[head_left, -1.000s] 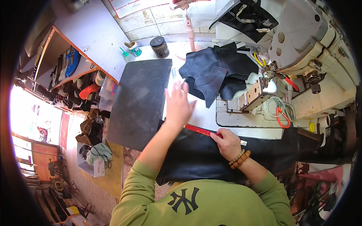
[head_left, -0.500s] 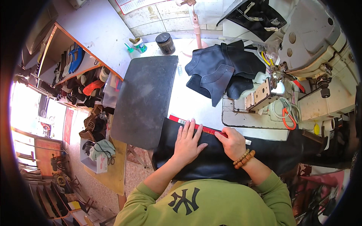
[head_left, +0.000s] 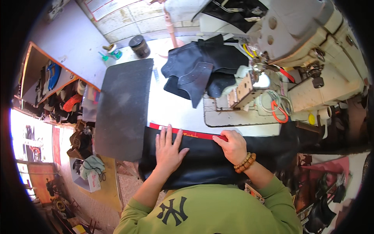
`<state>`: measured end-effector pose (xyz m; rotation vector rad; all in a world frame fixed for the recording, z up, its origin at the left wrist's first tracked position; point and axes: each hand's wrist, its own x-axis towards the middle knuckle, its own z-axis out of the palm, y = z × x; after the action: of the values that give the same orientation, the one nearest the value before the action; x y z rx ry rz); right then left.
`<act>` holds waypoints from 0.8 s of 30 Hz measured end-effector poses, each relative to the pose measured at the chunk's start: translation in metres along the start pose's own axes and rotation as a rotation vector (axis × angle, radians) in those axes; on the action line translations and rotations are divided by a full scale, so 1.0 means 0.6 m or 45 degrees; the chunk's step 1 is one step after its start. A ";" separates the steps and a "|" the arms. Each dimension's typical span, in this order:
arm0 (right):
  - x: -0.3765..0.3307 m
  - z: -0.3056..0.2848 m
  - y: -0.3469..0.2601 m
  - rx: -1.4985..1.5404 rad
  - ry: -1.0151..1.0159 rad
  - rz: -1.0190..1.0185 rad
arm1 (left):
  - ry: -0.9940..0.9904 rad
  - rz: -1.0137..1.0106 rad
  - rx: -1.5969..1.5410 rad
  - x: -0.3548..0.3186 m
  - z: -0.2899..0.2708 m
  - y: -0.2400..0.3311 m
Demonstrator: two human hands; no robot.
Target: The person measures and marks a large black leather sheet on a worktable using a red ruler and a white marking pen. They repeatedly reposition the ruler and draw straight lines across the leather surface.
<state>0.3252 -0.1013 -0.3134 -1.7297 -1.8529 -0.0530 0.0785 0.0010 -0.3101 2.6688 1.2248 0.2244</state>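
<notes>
A black leather sheet (head_left: 202,160) lies along the table's front edge and hangs over it. A narrow, flat red strip (head_left: 191,135) with gold print runs along the sheet's far edge. My left hand (head_left: 168,148) lies flat with its fingers spread over the sheet, the fingertips on the strip's left part. At the strip's right end my right hand (head_left: 232,147) is closed, thumb and curled fingers gripping that end. What lies under its palm is hidden.
A dark board (head_left: 124,109) lies at the left. Cut black leather pieces (head_left: 198,66) are piled behind the sheet. To the right stands a sewing machine (head_left: 300,43), with orange-handled scissors (head_left: 279,112) beside it. A dark jar (head_left: 139,46) stands at the back.
The whole view has shifted, so the table things sit farther left in it. My hands keep nearly the same places on the strip and sheet.
</notes>
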 end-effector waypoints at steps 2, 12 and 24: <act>-0.013 -0.011 0.011 -0.026 0.000 0.037 | -0.007 0.000 0.009 0.001 0.000 0.001; -0.073 -0.062 0.083 -0.257 0.158 0.354 | -0.026 -0.009 0.033 0.000 0.000 0.004; -0.077 -0.079 0.151 -0.329 0.026 0.176 | -0.009 0.015 0.067 0.010 0.014 0.035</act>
<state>0.4260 -0.1490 -0.3276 -2.0204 -1.7690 -0.2645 0.0994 -0.0089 -0.3130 2.7197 1.2300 0.1867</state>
